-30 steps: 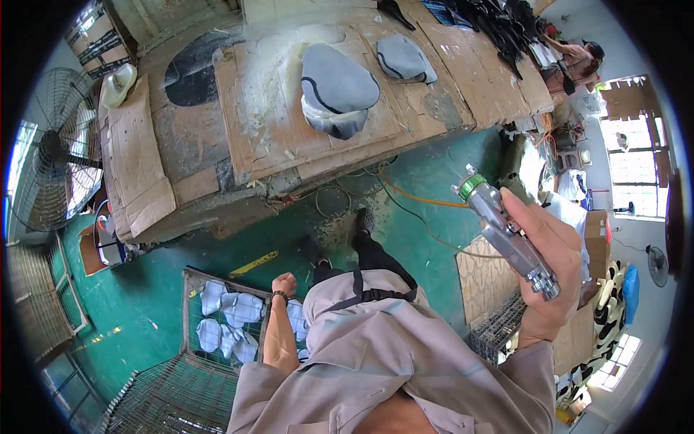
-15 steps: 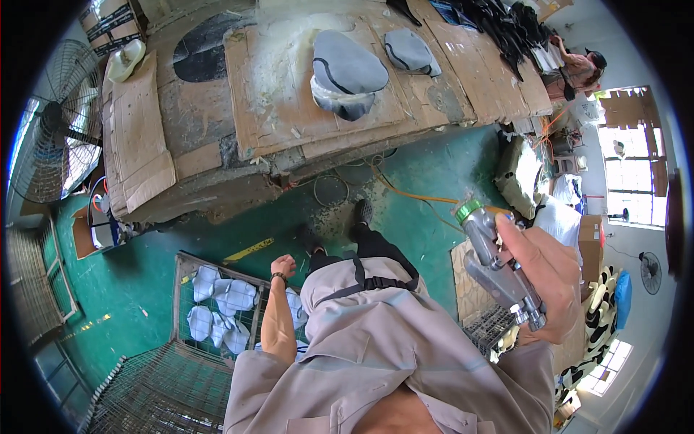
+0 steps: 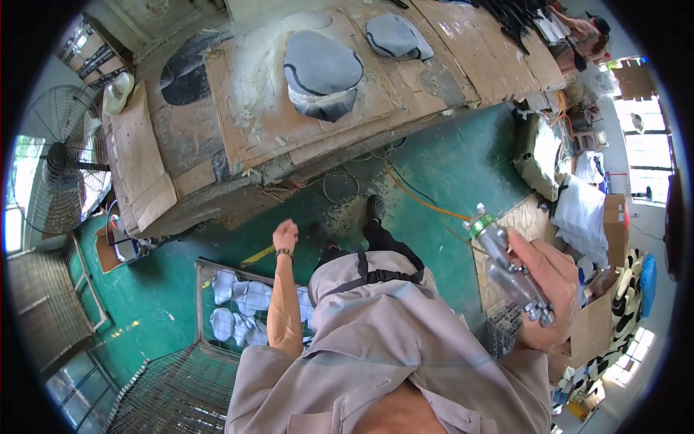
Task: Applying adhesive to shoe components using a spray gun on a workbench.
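Note:
A metal spray gun (image 3: 500,251) with a green ring at its front is gripped in my right hand (image 3: 547,278), held up well to the right of my body. An orange hose (image 3: 428,205) trails across the floor near it. My left hand (image 3: 285,236) hangs at my left side, fingers loosely curled, with nothing seen in it. On the workbench (image 3: 246,148) beyond sits a grey rounded padded piece with a black line (image 3: 322,64), on a whitish, dark-edged base. A smaller grey piece (image 3: 396,36) lies to its right. Both hands are apart from the bench.
A wire rack holding several pale blue-grey pieces (image 3: 249,296) stands left of me. A large fan (image 3: 58,159) is at the far left. Black material (image 3: 510,25) lies on the bench's far right, near another person (image 3: 582,43). Coiled hose (image 3: 340,186) lies under the bench.
The view has shifted, so the bench pieces sit farther left. My left hand has swung up and forward toward the bench. My right hand still holds the spray gun, slightly lower in view.

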`<state>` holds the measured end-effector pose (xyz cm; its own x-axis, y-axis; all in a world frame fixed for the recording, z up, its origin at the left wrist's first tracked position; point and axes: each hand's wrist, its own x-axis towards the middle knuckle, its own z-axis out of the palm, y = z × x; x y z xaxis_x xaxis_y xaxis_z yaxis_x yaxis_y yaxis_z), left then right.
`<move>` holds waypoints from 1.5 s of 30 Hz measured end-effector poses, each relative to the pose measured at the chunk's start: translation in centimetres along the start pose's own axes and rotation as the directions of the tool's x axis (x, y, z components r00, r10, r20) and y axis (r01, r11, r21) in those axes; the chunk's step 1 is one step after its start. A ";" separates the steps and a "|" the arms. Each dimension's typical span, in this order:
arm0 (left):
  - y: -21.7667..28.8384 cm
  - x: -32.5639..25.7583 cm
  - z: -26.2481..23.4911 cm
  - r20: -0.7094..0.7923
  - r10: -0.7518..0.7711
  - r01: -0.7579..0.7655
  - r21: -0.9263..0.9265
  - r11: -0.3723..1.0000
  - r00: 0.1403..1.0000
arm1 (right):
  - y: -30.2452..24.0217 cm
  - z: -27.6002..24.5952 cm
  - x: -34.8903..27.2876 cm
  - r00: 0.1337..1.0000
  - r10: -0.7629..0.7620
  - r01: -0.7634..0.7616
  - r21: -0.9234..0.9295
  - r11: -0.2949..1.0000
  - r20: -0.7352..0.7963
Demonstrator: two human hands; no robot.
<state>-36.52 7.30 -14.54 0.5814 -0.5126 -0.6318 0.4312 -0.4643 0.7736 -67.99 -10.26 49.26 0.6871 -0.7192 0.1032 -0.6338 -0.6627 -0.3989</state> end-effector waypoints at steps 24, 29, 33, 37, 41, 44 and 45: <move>42.2 12.9 16.6 0.126 0.682 -0.388 0.888 0.246 0.720 | 23.5 -4.7 4.4 0.975 -0.210 0.168 0.376 0.911 0.072; 41.9 13.5 16.6 0.148 0.676 -0.437 0.855 0.280 0.722 | 25.3 -4.6 5.4 0.999 -0.051 0.054 0.314 0.948 -0.019; 41.5 13.3 16.6 0.164 0.685 -0.504 0.798 0.331 0.709 | 25.0 -4.1 7.5 0.992 -0.062 0.091 0.285 0.954 -0.111; 41.1 13.2 17.0 0.139 0.679 -0.521 0.755 0.398 0.720 | 24.1 -3.7 9.9 0.975 -0.085 0.141 0.275 0.951 -0.206; 39.4 12.5 16.3 -0.066 0.769 -0.547 0.664 0.509 0.636 | 21.6 -4.6 10.5 0.993 0.041 -0.002 0.325 0.946 -0.114; 38.7 10.0 17.7 -0.316 0.751 -0.540 0.541 0.644 0.580 | 22.1 -4.3 10.7 0.978 -0.091 0.140 0.263 0.955 -0.190; 38.3 8.8 17.2 -0.355 0.736 -0.574 0.466 0.674 0.576 | 22.1 -4.6 10.6 0.980 -0.166 0.189 0.245 0.951 -0.111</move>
<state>-26.71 -27.45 8.69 0.8975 -0.3804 0.2230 -0.3645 -0.3552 0.8608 -76.29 -33.49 45.77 0.7391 -0.6176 0.2690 -0.3856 -0.7153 -0.5828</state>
